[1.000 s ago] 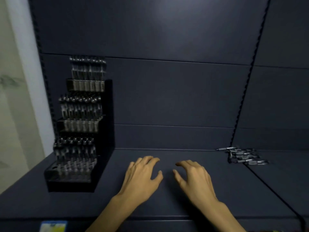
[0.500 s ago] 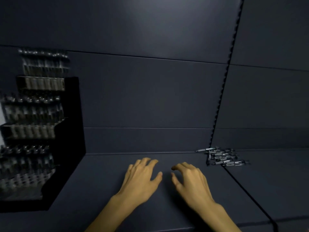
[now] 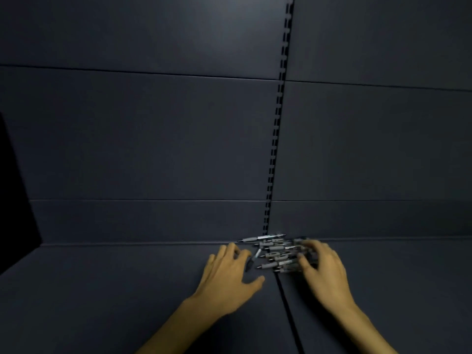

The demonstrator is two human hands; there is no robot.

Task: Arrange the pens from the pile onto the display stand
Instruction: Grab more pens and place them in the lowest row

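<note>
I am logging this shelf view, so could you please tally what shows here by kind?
Hands: 2, left hand and right hand.
Pile of pens: 1; single pens too blurred to count.
Display stand: 1, only its dark edge shows.
Total: 4.

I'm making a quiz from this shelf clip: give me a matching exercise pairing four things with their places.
Things:
1. left hand
2. right hand
3. pile of pens
4. display stand

Places:
A. at the picture's far left edge
B. between the two hands, by the back wall
C. on the pile's right side, fingers among the pens
D. at the pile's left side, fingers spread

Pairs: 1-D, 2-C, 3-B, 4-A
</note>
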